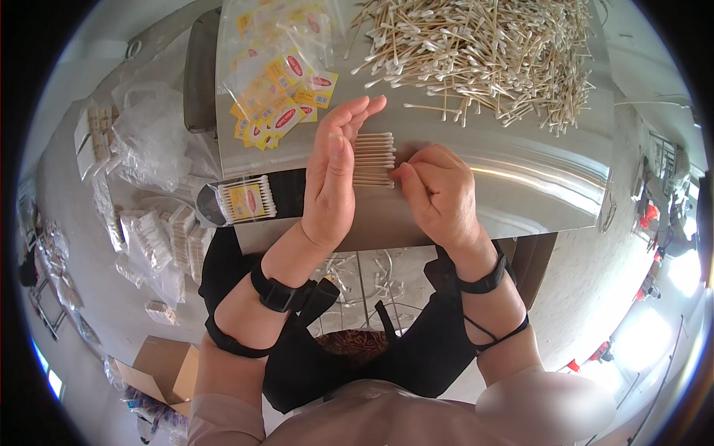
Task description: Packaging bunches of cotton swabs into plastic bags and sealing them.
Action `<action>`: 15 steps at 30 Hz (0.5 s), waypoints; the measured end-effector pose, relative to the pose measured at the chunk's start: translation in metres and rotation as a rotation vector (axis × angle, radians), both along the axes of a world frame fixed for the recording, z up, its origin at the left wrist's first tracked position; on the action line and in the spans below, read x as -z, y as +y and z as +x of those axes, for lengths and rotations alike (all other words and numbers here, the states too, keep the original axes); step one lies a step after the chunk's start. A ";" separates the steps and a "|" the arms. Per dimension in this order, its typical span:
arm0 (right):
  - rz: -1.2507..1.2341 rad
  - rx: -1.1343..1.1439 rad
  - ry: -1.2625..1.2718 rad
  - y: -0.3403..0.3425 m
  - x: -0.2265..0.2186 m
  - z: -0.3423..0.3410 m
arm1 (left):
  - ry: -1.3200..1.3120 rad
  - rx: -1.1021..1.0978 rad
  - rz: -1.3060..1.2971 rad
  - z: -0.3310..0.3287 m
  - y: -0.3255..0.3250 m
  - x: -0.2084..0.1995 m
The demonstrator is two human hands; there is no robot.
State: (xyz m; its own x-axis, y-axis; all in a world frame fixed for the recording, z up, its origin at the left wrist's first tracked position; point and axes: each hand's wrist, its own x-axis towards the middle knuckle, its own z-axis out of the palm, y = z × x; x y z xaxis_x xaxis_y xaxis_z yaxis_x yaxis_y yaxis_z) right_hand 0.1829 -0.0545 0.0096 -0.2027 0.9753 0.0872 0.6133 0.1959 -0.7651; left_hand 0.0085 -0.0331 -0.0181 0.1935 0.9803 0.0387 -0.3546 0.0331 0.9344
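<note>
A row of cotton swabs [374, 157] lies side by side on the metal table [513, 178], white tips to the right. My left hand [331, 178] stands on edge at their left, fingers stretched out, hiding their other ends. Against the right tips rests my right hand [442, 189], its fingers curled and thumb pressed in; what they pinch, if anything, is hidden. Left of my left hand, a clear packet of cotton swabs [248, 199] with a yellow card lies on a black strip [288, 195].
A large heap of loose cotton swabs [476, 56] covers the table's far right. Yellow printed cards [279, 93] and clear plastic bags [327, 37] lie at the far left. On the floor to the left are bagged white bundles [152, 238] and an open cardboard box [163, 364].
</note>
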 end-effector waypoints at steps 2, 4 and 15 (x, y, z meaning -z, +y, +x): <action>-0.011 0.033 0.033 -0.001 0.000 -0.001 | 0.000 0.000 -0.004 0.000 0.000 0.000; -0.025 0.064 0.065 0.000 0.001 -0.003 | 0.000 -0.002 -0.011 0.000 0.000 0.000; -0.044 0.125 0.062 0.002 -0.002 -0.007 | -0.022 -0.006 -0.021 0.000 -0.001 0.002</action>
